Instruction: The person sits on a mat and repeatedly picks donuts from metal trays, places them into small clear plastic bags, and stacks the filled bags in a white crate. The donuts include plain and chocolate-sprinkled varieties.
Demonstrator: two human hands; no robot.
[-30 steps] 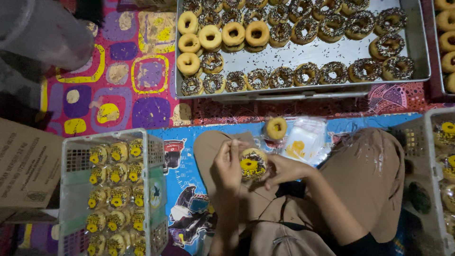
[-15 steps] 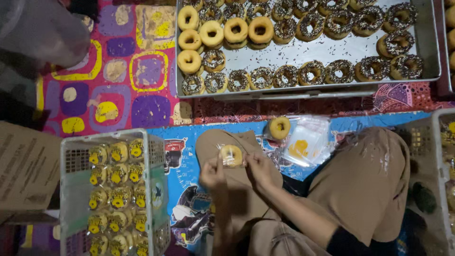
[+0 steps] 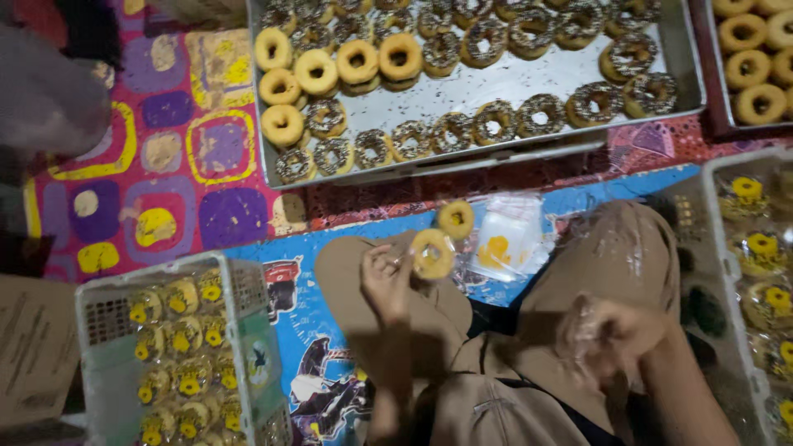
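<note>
The left hand (image 3: 388, 277) is pinching a plain ring donut (image 3: 432, 253) between its fingers, holding it above the left knee with the flat face and hole turned up toward the camera. The right hand (image 3: 607, 334), blurred over the right knee, is clutching crumpled clear plastic wrap (image 3: 607, 318), fingers curled around it. Just beyond the held donut, a second plain donut (image 3: 455, 220) is lying on the patterned mat beside a clear square bag with a yellow mark (image 3: 504, 241). At near left, a pale crate (image 3: 157, 347) is holding wrapped donuts with yellow labels. Farther off, a metal tray (image 3: 512, 83) is carrying sprinkled and plain donuts.
</note>
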